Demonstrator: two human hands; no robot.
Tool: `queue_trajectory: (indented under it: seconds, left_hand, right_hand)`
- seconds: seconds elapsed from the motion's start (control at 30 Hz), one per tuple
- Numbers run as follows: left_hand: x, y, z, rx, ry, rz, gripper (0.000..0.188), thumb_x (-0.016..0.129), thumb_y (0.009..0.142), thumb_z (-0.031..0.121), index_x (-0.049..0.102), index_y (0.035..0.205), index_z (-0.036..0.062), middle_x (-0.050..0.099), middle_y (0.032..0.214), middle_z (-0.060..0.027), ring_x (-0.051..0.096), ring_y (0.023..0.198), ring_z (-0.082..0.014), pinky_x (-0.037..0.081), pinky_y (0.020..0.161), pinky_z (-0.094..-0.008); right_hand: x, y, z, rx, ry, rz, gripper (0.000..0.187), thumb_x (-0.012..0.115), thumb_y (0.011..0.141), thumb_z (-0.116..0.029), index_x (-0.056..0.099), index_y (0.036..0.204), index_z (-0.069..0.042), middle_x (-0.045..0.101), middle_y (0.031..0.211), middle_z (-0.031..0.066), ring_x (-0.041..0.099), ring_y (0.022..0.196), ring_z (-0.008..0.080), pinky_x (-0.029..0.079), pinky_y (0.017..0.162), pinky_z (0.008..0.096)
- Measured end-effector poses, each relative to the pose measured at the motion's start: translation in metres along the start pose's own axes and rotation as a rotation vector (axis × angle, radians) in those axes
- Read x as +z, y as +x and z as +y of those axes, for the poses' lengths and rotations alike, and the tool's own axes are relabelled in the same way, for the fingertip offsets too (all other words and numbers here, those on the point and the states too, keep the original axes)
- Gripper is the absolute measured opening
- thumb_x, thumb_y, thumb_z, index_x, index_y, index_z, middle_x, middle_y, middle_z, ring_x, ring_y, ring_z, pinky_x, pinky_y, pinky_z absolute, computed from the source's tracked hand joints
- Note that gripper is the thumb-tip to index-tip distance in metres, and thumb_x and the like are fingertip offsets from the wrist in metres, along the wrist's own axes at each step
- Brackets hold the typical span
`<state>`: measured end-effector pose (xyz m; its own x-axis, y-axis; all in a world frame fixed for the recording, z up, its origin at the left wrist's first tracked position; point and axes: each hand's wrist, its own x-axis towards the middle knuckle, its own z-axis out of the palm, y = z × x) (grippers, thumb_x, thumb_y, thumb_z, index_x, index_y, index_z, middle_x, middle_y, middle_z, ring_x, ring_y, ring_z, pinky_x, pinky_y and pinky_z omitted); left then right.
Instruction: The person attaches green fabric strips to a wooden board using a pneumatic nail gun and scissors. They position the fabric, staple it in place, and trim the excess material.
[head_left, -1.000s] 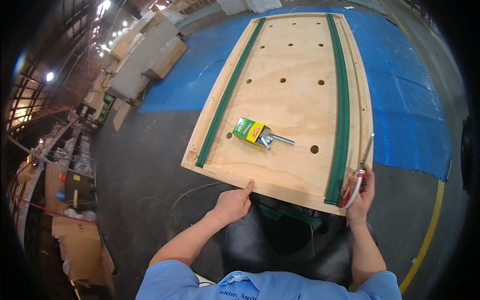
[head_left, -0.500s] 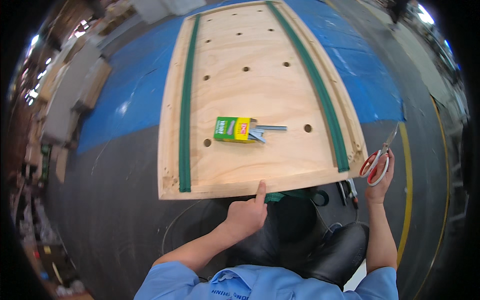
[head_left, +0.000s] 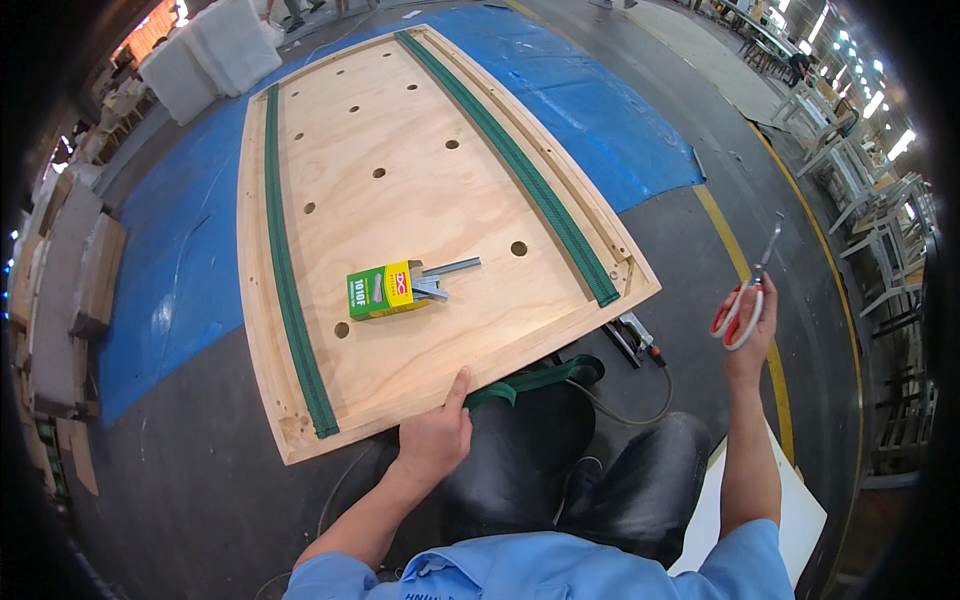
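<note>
Two hands are busy at the near end of a long plywood panel [head_left: 400, 200] lying on the floor. From the panel's middle, the left hand [head_left: 435, 435] sits at about six o'clock, its fingers curled under the near edge and the thumb laid up on the wood, gripping the board. The right hand [head_left: 748, 330] is well apart, out at four o'clock past the panel's corner, raised in the air and closed around the red handles of a pair of scissors [head_left: 745, 290], blades pointing up and away. Two green webbing strips [head_left: 285, 290] run the length of the panel, one along each long side, with a loose green tail hanging off the near edge just beside the left hand. A green and yellow staple box [head_left: 380, 292] lies at twelve o'clock from the left hand, with grey staple sticks [head_left: 445, 272] touching its right end. Round holes dot the wood.
</note>
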<state>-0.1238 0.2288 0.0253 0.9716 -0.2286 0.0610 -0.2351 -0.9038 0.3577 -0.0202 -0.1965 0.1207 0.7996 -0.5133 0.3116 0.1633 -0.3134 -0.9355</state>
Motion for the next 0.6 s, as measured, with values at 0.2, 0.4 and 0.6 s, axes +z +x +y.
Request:
queue_trajectory:
  seconds: [0.2,0.4,0.6]
  left_hand:
    - [0.002,0.011,0.008,-0.032,-0.195,0.018,0.061,0.069,0.095,0.023,0.057,0.154,0.0131,0.065,0.061,-0.0128,0.068,0.058,-0.0355,0.057,0.060,-0.0486]
    - [-0.023,-0.012,-0.004,-0.319,-0.249,-0.105,0.059,0.071,0.098,0.027,0.059,0.154,0.0153,0.065,0.063,-0.0118,0.067,0.059,-0.0302,0.055,0.061,-0.0428]
    - [-0.009,0.005,0.036,-0.422,-0.939,0.072,0.045,0.073,0.101,0.011,0.066,0.145,0.0034,0.057,0.071,0.0074,0.049,0.067,-0.0010,0.042,0.063,-0.0217]
  right_hand:
    - [-0.068,-0.002,0.140,0.048,-0.638,0.030,0.057,0.074,0.102,-0.037,0.053,0.148,-0.013,0.055,0.070,0.0010,0.054,0.063,0.0096,0.045,0.059,0.0303]
    - [-0.027,-0.152,0.279,0.330,-0.791,-0.698,0.043,0.067,0.102,-0.036,0.059,0.140,-0.017,0.077,0.102,0.0220,0.074,0.097,0.0463,0.057,0.084,0.0521]
    - [-0.004,-0.197,0.338,0.904,-0.311,-0.648,0.030,0.068,0.102,-0.026,0.069,0.127,-0.010,0.078,0.098,0.0166,0.076,0.091,0.0309,0.058,0.080,0.0448]
